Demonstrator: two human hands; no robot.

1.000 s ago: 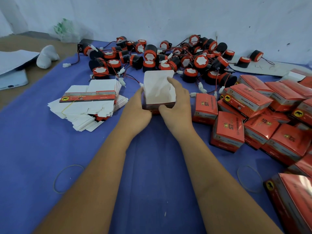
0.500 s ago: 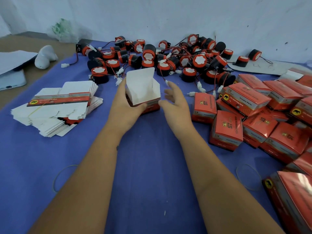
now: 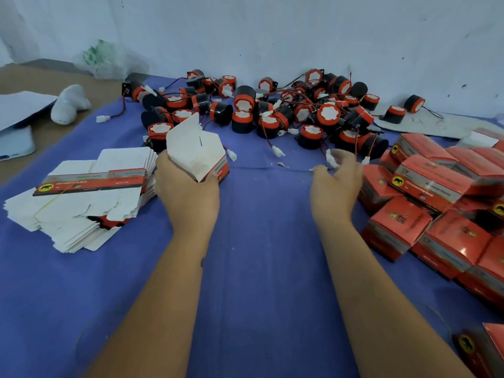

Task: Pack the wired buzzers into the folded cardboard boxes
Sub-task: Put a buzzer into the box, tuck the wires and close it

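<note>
Left hand (image 3: 188,186): raised just above the blue cloth, fingers curled round the base of an open cardboard box (image 3: 196,154) – white inner flaps standing up, tilted to the left, a red printed side facing right.

Right hand (image 3: 336,184): apart from the box, over to the right, palm turned inward and fingers loosely spread, grasping nothing. Its fingertips look close to a white wire connector (image 3: 331,159), though motion blur makes contact hard to judge.

Wired buzzers (image 3: 272,110): a loose heap of black cylinders with red rims and white faces, red and black leads tangled among them, lying on the far part of the cloth near the wall, beyond both hands.

Flat boxes (image 3: 81,192): a fanned stack of unfolded white blanks to the left, just beside the left hand – one red printed strip lies across the top.

Closed boxes (image 3: 425,186): red cartons piled at the right edge, close beside the right hand.

Surface: blue cloth (image 3: 259,268) over the table.

Far left: a white rounded object (image 3: 69,105) and some papers (image 3: 21,105) on bare brown tabletop.
</note>
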